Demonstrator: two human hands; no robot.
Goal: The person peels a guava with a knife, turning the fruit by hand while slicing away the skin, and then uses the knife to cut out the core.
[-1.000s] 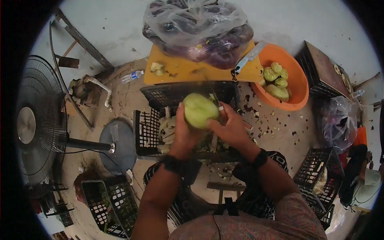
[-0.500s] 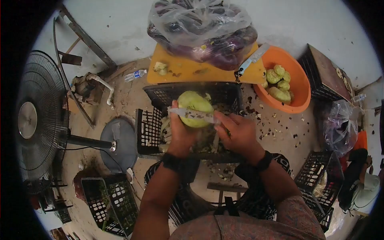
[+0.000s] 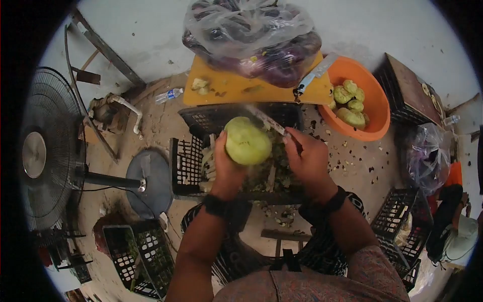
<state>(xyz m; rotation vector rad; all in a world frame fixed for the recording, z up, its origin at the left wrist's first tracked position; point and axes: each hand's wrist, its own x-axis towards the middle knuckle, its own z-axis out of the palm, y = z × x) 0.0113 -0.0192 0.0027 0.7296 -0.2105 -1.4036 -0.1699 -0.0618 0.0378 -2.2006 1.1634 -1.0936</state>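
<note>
My left hand [image 3: 227,163] is wrapped round the left side of a pale green, round vegetable [image 3: 248,141] above a black crate [image 3: 187,166]. To the right, my right hand [image 3: 308,156] grips a knife [image 3: 265,120] whose blade points up and left, apart from the vegetable. Trimmings [image 3: 283,178] and pale pieces lie in the crate below. Behind it, a yellow board [image 3: 241,93] bears a plastic bag of purple eggplants [image 3: 282,60], a second knife with a light blue handle [image 3: 312,76] and a small pale chunk [image 3: 200,85].
An orange basin [image 3: 380,103] with several green vegetables stands at the right. A fan [image 3: 34,153] and its round base [image 3: 148,186] are at the left. Black crates [image 3: 138,256] [image 3: 397,214] flank my legs. Scraps litter the floor.
The knife has come off the front of the vegetable and swung up and right with my right hand. The vegetable has turned in my left hand.
</note>
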